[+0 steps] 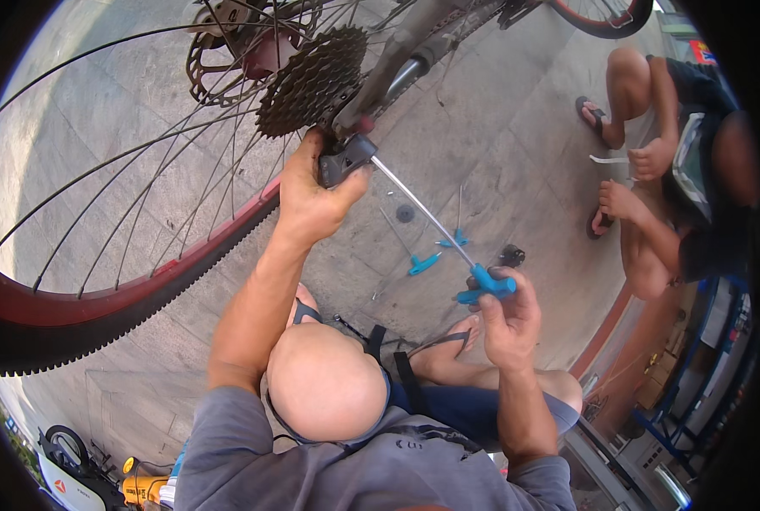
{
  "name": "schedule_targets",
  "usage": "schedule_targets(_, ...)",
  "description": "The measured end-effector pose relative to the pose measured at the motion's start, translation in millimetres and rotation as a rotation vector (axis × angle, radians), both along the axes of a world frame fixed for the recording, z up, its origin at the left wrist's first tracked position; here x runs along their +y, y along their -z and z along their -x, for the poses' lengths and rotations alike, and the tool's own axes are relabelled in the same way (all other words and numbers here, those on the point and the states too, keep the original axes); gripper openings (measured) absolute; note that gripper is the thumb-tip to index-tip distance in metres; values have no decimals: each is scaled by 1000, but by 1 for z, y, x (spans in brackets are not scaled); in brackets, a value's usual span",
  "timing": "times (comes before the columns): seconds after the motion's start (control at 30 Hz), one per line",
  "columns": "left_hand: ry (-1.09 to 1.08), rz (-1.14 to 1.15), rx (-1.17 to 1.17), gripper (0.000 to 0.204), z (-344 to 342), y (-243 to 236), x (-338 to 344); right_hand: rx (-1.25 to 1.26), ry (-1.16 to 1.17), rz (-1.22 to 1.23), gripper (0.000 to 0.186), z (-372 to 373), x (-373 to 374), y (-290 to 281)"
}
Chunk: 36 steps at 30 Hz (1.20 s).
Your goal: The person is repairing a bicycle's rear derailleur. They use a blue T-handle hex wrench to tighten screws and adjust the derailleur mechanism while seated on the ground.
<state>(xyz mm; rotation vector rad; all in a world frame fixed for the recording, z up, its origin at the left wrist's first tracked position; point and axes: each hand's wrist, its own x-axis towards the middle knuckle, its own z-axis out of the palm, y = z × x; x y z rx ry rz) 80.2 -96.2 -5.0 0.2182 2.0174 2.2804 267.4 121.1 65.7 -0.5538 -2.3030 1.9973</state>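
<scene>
My left hand grips a dark rear derailleur below the rusty cassette of a bicycle. My right hand is closed around the blue handle of a T-handle hex key. Its long silver shaft slants up and left to the derailleur, where the tip is hidden. On the ground beneath lie two more blue T-handle hex keys, one nearer and one farther. Beside them are a small dark toothed wheel and a small black part.
The bicycle's spoked wheel with its red rim and knobby tyre fills the left. A grey frame tube runs across the top. At right another person sits low, both hands near a pale strip. Blue-framed shelving stands at lower right.
</scene>
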Motion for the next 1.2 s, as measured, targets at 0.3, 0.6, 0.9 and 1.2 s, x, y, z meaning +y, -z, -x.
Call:
schedule_targets(0.3,-1,105,6,40,2,-2,-4,339,-146,-688,34,2,6,15)
schedule_targets(0.6,92,77,-47,48,3,-6,-8,-22,39,-9,35,-6,-5,5)
schedule_targets(0.9,102,51,-55,50,4,-5,-9,-145,-61,269,33,-2,12,-2)
schedule_targets(1.2,94,55,-69,49,5,-3,-9,519,-435,-989,46,20,23,15)
